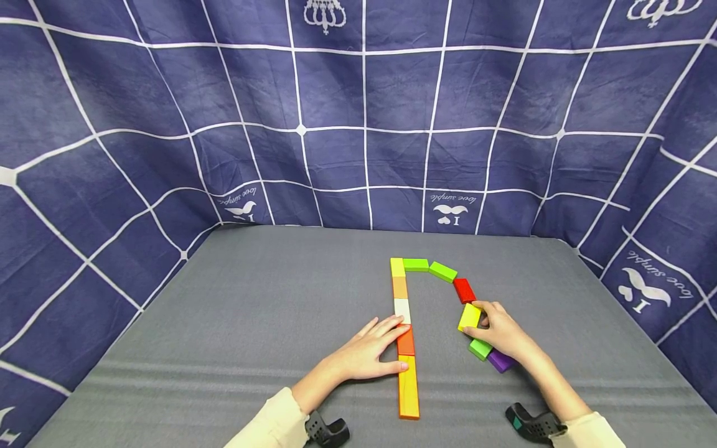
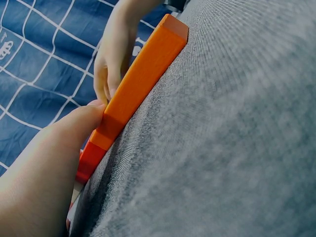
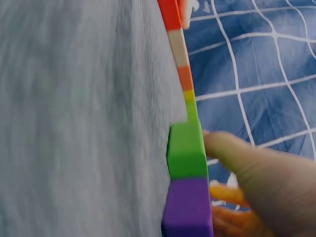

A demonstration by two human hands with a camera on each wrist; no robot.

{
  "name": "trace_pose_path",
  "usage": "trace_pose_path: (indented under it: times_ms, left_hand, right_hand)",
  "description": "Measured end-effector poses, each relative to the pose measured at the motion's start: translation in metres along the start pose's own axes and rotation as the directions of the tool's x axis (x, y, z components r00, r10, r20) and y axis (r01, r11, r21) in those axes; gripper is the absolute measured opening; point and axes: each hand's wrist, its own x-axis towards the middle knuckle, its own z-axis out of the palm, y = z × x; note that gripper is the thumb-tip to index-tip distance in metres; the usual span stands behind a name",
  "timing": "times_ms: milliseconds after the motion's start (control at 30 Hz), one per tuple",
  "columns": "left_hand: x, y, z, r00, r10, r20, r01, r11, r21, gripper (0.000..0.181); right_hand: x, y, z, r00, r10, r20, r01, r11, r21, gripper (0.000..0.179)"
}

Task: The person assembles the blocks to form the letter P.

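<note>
My right hand [image 1: 498, 330] pinches a yellow block [image 1: 469, 317] between thumb and fingers. This block sits in a curve, between a red block [image 1: 463, 290] and a green block [image 1: 480, 349]. Behind that green block comes a purple block [image 3: 187, 207], partly under my wrist in the head view. My left hand [image 1: 366, 351] lies with fingers extended across a straight row. Its fingertips touch near where a white block [image 1: 402, 310] meets a red-orange block [image 1: 406, 341]; its thumb rests against a long orange block [image 2: 140, 81] at the near end.
At the row's far end are a light-orange block [image 1: 400, 287] and a yellow end block [image 1: 397, 267]. Two light-green blocks, one straight [image 1: 416, 265] and one angled [image 1: 443, 271], lead into the curve. Grey cloth [image 1: 269, 298] covers the table; a blue grid-patterned curtain [image 1: 392, 155] hangs around it.
</note>
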Motion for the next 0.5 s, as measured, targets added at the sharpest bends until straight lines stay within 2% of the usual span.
trace_pose_path:
  times_ms: [100, 500]
  left_hand:
    - [0.001, 0.000, 0.000, 1.000, 0.000, -0.001, 0.000, 1.000, -0.001, 0.066]
    - [0.001, 0.001, 0.000, 1.000, 0.003, -0.005, -0.003, 1.000, 0.002, 0.065]
  right_hand:
    - [0.003, -0.001, 0.005, 0.998, 0.033, -0.058, -0.037, 0.997, -0.064, 0.064]
    - [0.009, -0.008, 0.014, 0.986, 0.140, -0.092, -0.150, 0.981, -0.123, 0.070]
